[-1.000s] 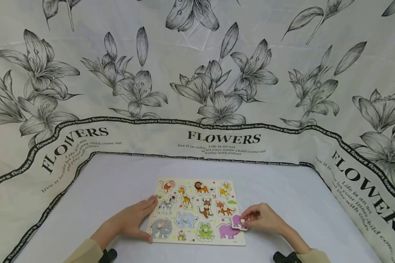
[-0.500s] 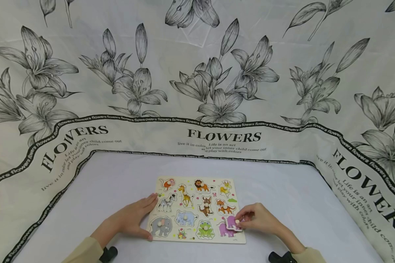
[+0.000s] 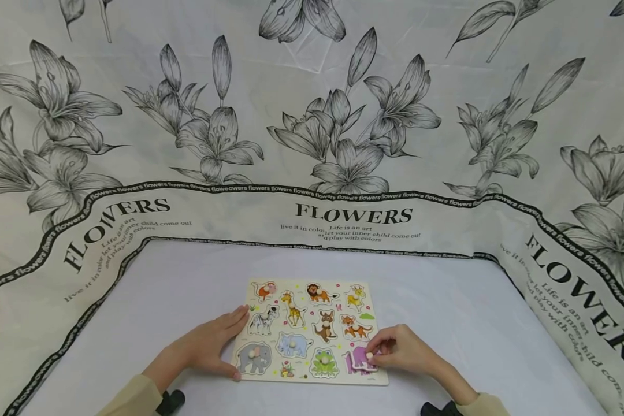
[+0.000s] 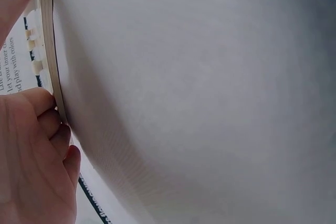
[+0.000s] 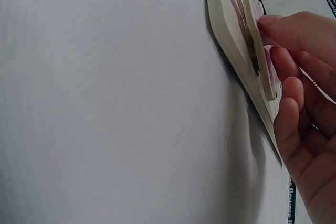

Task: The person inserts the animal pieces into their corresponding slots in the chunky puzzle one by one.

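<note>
A wooden peg puzzle board [image 3: 301, 374] with animal pieces lies on the white-covered table. My left hand [image 3: 210, 345] rests along its left edge, thumb and fingers spread apart. In the left wrist view, these fingers [image 4: 44, 100] touch the board's side. My right hand [image 3: 403, 349] pinches the knob of a purple hippo puzzle piece [image 3: 360, 358] at the lower right corner. The piece sits raised and tilted over the printed purple hippo, partly covering it. From the right wrist, a gap shows between the piece [image 5: 265, 72] and the board, with thumb and finger at the knob.
Other pieces sit in the board, including a grey elephant [image 3: 255, 359], a blue rhino [image 3: 293, 345] and a green frog [image 3: 325, 365]. A white cloth with flower prints [image 3: 351, 167] rises behind the table. Black wrist straps show near both sleeves.
My right hand has moved left with the hippo piece, bringing it further over the printed hippo. My left hand stays at the board's left edge.
</note>
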Tool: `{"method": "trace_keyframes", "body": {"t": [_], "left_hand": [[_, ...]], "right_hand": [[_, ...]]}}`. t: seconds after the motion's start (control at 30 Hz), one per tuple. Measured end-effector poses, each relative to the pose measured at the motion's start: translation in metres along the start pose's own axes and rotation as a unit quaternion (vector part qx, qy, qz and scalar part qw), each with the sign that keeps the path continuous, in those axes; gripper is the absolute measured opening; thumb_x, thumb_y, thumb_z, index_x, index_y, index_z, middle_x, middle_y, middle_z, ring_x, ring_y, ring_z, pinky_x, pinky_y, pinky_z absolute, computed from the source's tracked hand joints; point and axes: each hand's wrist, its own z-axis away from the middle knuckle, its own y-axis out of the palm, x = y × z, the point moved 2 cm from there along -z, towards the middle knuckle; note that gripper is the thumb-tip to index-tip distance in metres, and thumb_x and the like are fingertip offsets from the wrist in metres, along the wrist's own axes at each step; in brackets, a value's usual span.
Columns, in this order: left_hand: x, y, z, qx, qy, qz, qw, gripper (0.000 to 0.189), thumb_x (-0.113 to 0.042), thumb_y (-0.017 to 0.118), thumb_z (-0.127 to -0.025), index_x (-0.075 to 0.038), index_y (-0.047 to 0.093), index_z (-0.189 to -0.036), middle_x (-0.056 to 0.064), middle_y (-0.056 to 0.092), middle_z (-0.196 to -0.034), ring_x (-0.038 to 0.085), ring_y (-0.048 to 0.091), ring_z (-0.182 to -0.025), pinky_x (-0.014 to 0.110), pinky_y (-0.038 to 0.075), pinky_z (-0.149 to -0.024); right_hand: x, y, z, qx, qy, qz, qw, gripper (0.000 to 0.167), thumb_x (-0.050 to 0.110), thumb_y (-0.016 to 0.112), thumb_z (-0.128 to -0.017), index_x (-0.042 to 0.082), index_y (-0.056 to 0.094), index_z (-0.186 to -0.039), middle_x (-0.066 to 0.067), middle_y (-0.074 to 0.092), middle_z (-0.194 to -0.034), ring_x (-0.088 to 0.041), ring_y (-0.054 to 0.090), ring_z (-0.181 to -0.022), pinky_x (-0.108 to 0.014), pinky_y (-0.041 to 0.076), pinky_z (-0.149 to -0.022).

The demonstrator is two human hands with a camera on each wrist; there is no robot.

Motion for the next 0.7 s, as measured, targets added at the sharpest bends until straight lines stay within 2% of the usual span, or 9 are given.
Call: {"method": "trace_keyframes", "body": {"t": [0.33,0.57,0.7], "left_hand": [[0.001,0.0003,-0.0001,0.012,-0.019,0.013,0.9997,0.12,-0.08,0.062,-0.065,-0.003,0.027,-0.151,0.013,0.02,-0.16,0.03,0.027,-0.146,0.046,0.034,-0.115],[-0.0003,0.0002,0.0,0.006,-0.01,0.012,0.9999,0.119,-0.078,0.064,-0.066,-0.001,0.029,-0.15,0.016,0.022,-0.159,0.032,0.028,-0.145,0.048,0.034,-0.114],[-0.0007,-0.0005,0.0002,0.004,-0.01,0.016,0.9998,0.119,-0.079,0.063,-0.066,-0.001,0.029,-0.149,0.016,0.023,-0.159,0.033,0.028,-0.145,0.048,0.035,-0.114]], "right_hand": [[0.0047,0.0031,-0.0022,0.004,-0.023,0.0,0.9997,0.01,0.017,0.077,-0.08,0.012,0.074,-0.088,0.007,0.064,-0.07,0.006,0.05,-0.061,-0.016,0.047,-0.051],[0.0035,0.0064,-0.0033,0.008,-0.024,0.004,0.9997,0.009,0.019,0.077,-0.08,0.014,0.074,-0.087,0.01,0.064,-0.071,0.007,0.05,-0.062,-0.016,0.048,-0.051],[0.0031,0.0071,-0.0029,0.006,-0.039,0.01,0.9992,0.008,0.018,0.078,-0.08,0.014,0.074,-0.086,0.009,0.064,-0.071,0.007,0.05,-0.062,-0.016,0.047,-0.05]]}}
